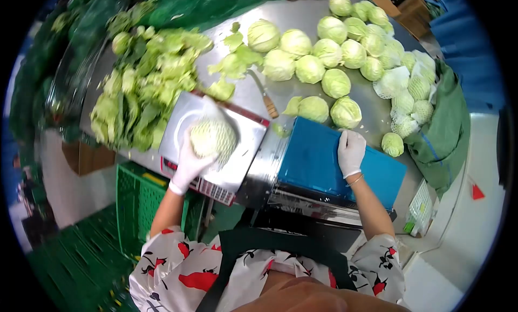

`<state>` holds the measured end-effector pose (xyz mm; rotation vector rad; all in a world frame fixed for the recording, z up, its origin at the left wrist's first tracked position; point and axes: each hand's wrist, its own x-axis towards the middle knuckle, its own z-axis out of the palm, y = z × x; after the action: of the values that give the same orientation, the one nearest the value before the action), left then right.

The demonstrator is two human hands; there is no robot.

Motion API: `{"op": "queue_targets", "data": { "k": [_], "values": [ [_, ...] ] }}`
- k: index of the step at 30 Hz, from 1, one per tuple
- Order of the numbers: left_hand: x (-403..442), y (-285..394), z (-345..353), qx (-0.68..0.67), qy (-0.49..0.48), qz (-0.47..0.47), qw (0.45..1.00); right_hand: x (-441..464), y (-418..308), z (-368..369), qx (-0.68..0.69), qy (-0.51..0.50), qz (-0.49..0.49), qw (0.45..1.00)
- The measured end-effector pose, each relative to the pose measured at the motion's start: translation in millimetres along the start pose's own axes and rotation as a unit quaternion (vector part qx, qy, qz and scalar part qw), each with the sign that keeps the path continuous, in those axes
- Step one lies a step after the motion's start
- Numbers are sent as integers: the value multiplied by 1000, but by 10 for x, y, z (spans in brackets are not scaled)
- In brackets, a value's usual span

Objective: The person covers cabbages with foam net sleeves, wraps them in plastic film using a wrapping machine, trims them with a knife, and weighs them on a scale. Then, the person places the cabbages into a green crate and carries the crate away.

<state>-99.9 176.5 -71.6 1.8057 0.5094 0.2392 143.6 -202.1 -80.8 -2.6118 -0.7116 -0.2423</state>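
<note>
My left hand, in a white glove, has its fingers wrapped round the near left side of a cabbage in a white foam net. This cabbage is on the steel pan of a red-edged digital scale. Also gloved, my right hand rests closed on the blue top of a box-shaped machine. Its curled fingers hide whatever they hold, if anything. A knife with a wooden handle lies on the steel table beyond the scale, near several bare cabbages.
Loose outer leaves are heaped at the left of the table. Netted cabbages sit at the right beside a green cloth sack. A green crate stands below the table's near left edge. Green mesh bags fill the far left.
</note>
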Motion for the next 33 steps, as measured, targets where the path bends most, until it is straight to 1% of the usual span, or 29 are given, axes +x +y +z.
{"op": "queue_targets", "data": {
  "k": [2,3,4,5,6,7,8,9,10,12,14,15,18,21,22,23,24,25,26,27,28,29,30,32,33],
  "values": [
    [-66,8,-25,-52,-1,-36,998,-23,41,31,-18,0,-8,1000],
    [-129,-45,-97,0,21,-6,1000,-23,65,50,-22,17,-18,999],
    [-219,64,-151,55,43,20,997,-27,83,71,-24,31,-28,999],
    [-381,214,-195,-49,87,-27,995,-54,94,74,-24,42,-36,998],
    [-501,205,-347,-33,146,-29,988,-55,112,73,-35,33,-36,998],
    [-620,337,-473,-8,215,-25,976,-46,147,82,-45,23,-36,998],
    [-751,327,-624,-33,295,-40,954,-53,171,99,-56,12,-35,998],
    [-884,397,-781,13,361,-30,932,-52,156,78,-42,17,-39,998],
    [-1014,460,-927,19,410,-1,912,-60,152,67,-65,11,-36,997],
    [-1239,675,-1111,24,475,32,879,-86,245,138,-27,35,-43,998],
    [-1355,944,-1087,88,528,51,843,-75,276,135,16,43,-33,998],
    [-1397,1036,-1054,110,537,52,835,-55,233,95,36,48,-28,998],
    [-1366,1000,-874,75,509,66,855,-36,5,-64,108,73,-31,991],
    [-1206,893,-601,35,455,37,889,-7,-426,-168,250,43,-52,966],
    [-1122,867,-497,11,436,32,899,9,-603,-187,283,12,-43,958],
    [-1038,825,-405,-14,398,7,917,6,-767,-133,343,-34,10,939],
    [-942,762,-320,-37,358,-16,933,23,-1043,-213,375,-92,17,922],
    [-806,629,-233,-22,320,-21,947,68,-1277,-230,387,-180,54,903],
    [-659,445,-154,-6,281,-24,959,92,-1486,-103,452,-174,2,875],
    [-495,206,-86,-45,263,-51,963,170,-1565,255,437,-214,-7,874],
    [-339,12,-15,-83,240,-76,964,199,-1846,341,453,-235,12,860],
    [-247,-35,60,-67,187,-86,976,276,-2038,537,409,-286,4,867],
    [-232,80,165,-209,115,-136,962,250,-2251,642,520,-315,47,792],
    [-119,24,289,-261,127,-119,949,211,-2414,1298,647,-333,81,681],
    [-84,-44,370,-261,136,-109,949,206,-2467,1160,651,-313,111,683]
  ]
}}
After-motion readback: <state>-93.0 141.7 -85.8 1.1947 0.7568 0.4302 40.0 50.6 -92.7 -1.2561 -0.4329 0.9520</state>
